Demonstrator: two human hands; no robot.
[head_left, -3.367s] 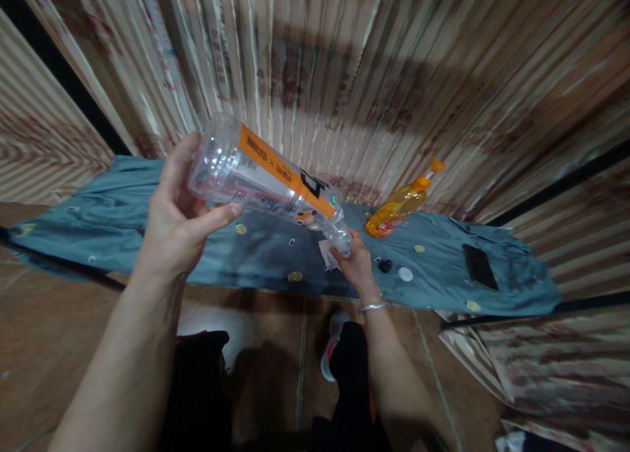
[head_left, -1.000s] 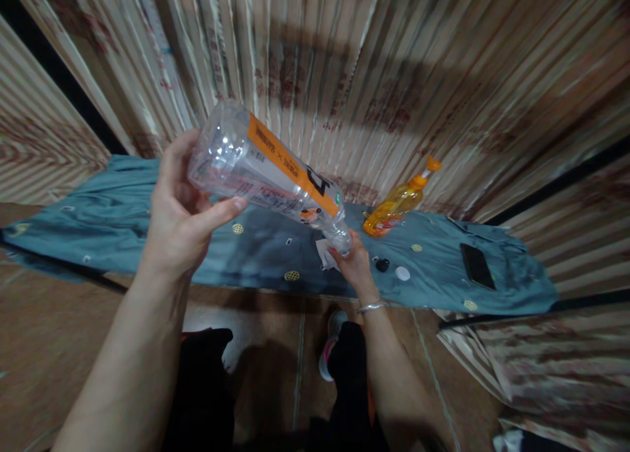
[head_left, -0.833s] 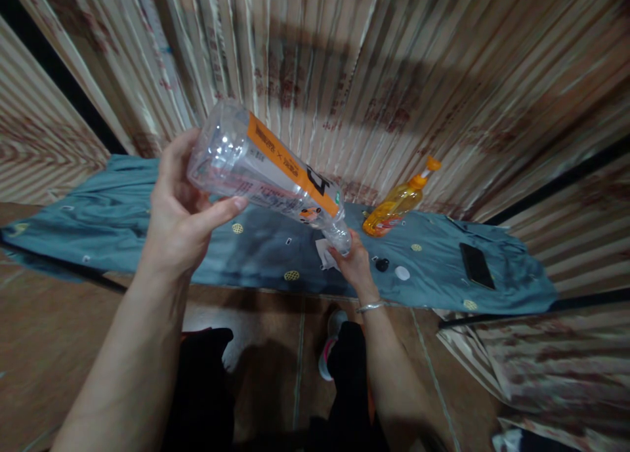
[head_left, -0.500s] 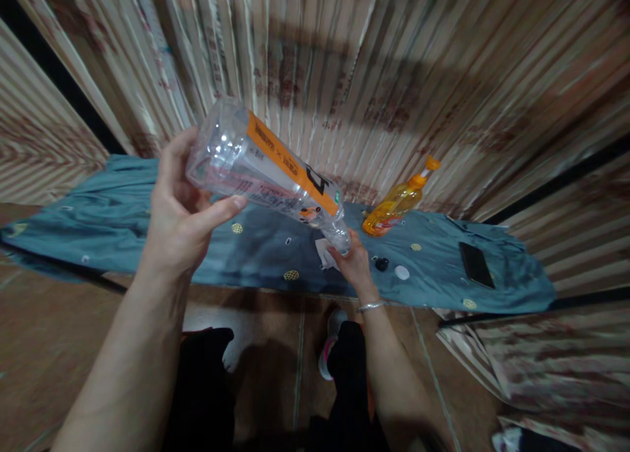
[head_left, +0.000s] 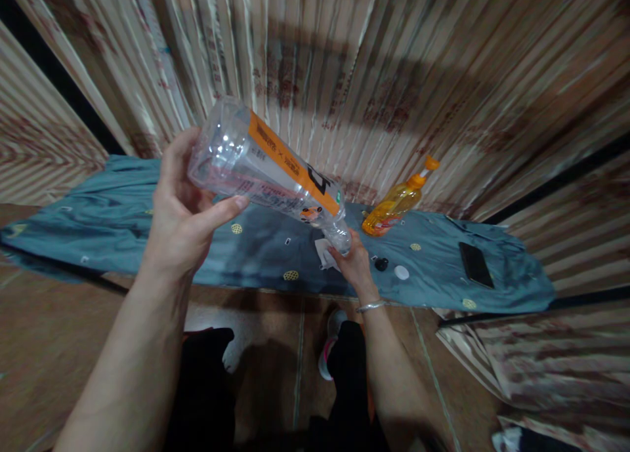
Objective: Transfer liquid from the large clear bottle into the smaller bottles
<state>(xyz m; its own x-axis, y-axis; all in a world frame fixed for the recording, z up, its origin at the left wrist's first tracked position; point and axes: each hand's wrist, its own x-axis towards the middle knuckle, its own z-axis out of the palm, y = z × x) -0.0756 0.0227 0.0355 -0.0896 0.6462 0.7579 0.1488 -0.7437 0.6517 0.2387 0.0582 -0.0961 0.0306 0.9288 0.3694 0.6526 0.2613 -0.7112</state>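
Observation:
A clear plastic bottle (head_left: 275, 170) with an orange label strip hangs tilted above the cloth-covered table, its base at upper left and its neck at lower right. My left hand (head_left: 184, 203) grips the base end, thumb along the near side. At the neck, my right hand (head_left: 353, 258) has its fingers closed round the narrow end. A small white paper or cloth piece (head_left: 325, 254) is just beside my right fingers; whether they touch it is unclear.
The table has a blue-green patterned cloth (head_left: 260, 255). Right of my right hand are an upright yellow-orange pump bottle (head_left: 394, 206), a small black cap (head_left: 381, 264), a white disc (head_left: 401, 271) and a dark phone (head_left: 476, 265). A pleated curtain (head_left: 315, 65) hangs behind.

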